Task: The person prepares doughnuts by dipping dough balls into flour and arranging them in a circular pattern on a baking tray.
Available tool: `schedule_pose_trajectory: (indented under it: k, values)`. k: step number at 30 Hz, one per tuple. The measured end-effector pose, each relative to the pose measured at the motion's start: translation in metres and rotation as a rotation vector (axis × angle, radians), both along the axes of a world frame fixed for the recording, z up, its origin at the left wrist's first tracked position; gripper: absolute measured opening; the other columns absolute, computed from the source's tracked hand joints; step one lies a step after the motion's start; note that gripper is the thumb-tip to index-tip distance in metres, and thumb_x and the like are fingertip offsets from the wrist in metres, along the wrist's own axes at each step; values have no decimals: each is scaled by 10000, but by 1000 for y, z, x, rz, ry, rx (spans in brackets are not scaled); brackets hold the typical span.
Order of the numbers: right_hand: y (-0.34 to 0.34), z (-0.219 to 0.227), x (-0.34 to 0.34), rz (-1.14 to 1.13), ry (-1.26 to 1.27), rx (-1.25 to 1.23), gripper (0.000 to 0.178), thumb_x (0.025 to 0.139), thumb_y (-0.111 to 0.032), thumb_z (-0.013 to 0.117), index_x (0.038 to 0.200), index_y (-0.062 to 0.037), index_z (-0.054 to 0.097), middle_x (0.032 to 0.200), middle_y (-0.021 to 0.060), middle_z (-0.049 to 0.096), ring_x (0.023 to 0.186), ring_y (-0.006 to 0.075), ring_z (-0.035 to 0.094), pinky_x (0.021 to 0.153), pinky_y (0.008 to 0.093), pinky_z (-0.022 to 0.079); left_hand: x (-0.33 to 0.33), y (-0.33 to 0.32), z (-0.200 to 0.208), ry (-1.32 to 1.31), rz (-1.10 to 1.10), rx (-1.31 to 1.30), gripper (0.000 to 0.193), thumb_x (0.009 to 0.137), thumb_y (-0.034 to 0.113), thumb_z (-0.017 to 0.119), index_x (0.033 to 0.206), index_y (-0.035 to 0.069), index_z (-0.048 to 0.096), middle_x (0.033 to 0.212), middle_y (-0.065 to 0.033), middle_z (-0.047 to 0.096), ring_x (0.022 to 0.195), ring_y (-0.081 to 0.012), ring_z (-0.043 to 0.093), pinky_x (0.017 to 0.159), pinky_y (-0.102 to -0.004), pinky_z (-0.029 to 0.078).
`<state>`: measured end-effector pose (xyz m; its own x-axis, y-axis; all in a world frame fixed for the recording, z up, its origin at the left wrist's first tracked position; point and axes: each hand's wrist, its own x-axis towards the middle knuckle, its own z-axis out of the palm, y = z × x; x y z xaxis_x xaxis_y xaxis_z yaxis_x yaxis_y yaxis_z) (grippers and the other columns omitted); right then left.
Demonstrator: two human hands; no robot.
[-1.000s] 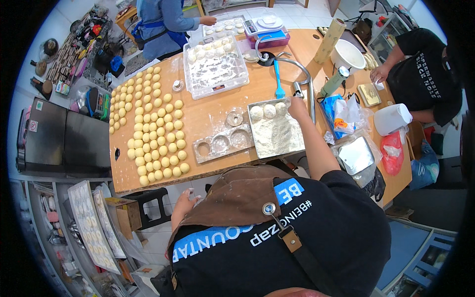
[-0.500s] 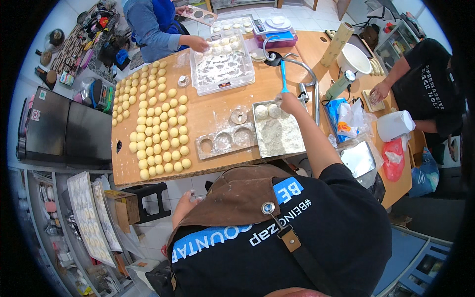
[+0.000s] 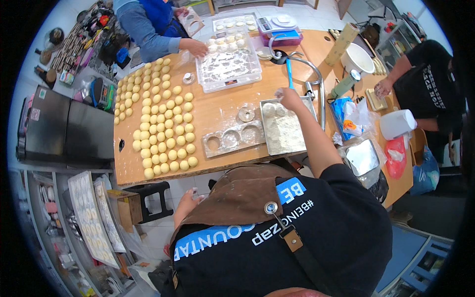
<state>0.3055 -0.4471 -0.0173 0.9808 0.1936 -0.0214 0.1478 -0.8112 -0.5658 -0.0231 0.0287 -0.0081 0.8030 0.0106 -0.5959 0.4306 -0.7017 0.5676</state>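
Observation:
My right hand (image 3: 289, 98) is over the far part of a metal tray (image 3: 270, 151) of white flour (image 3: 284, 133). Its floury fingers are drawn together, and whatever they hold, if anything, is hidden. Just beneath it, two flour-coated dough balls (image 3: 269, 108) sit in the tray. A blue-handled tool (image 3: 290, 74) lies beyond my fingers. Below the table edge, my left hand (image 3: 186, 204) hangs with floury fingers apart, holding nothing. Left of the tray lie a mould strip with round holes (image 3: 221, 140) and a round metal piece (image 3: 246, 113).
Rows of yellow dough balls (image 3: 161, 127) cover the table's left side. A co-worker's hand (image 3: 196, 48) reaches to a floured plastic tray (image 3: 229, 88). Another person's hand (image 3: 383, 88) is at a small board (image 3: 376, 100). A curved metal tube (image 3: 321, 94) stands right of the flour tray.
My right hand has shifted slightly left over the dough balls, which look more covered in flour. The flour's hollow has turned whiter. The whole view has shifted a little.

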Motion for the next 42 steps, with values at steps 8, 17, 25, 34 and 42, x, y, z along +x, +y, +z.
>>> schedule_pose_trajectory:
  k: [8, 17, 25, 34, 42]
  values:
    - [-30, -21, -72, -33, 157, -449, 366, 738, -172, 660, 1071, -32, 604, 996, 232, 627, 950, 386, 591, 833, 440, 469, -26, 45, -17, -43, -66, 128, 625, 783, 427, 667, 1246, 41, 501, 1223, -221, 539, 1147, -370, 499, 966, -425, 399]
    - [196, 55, -60, 300, -20, -33, 529, 724, -140, 727, 1212, -68, 534, 1259, 182, 513, 1206, 335, 455, 1024, 403, 358, -22, 122, 1, -25, 17, 147, 599, 786, 425, 659, 1230, 52, 512, 1269, -198, 514, 1186, -346, 476, 978, -412, 393]
    - [487, 70, -96, 984, -28, -73, 535, 769, -157, 672, 1273, -171, 492, 1369, 146, 418, 1220, 319, 449, 985, 401, 415, -72, 206, -21, -178, 134, 214, 600, 792, 461, 645, 1225, 67, 513, 1249, -176, 529, 1165, -338, 491, 963, -421, 401]
    - [634, 34, -57, 1049, -120, -353, 530, 772, -130, 632, 1276, -167, 469, 1289, 112, 499, 1049, 286, 577, 846, 406, 504, -201, 222, -39, 18, 452, 153, 578, 782, 440, 667, 1203, 68, 530, 1184, -202, 561, 1111, -357, 526, 920, -415, 437]
    - [680, 2, -46, 1047, -129, -591, 583, 713, -140, 691, 1258, -175, 486, 1217, 76, 537, 1063, 248, 580, 827, 387, 513, -227, 198, 25, 225, 729, 89, 591, 788, 425, 665, 1207, 31, 528, 1189, -232, 550, 1120, -365, 522, 940, -412, 422]
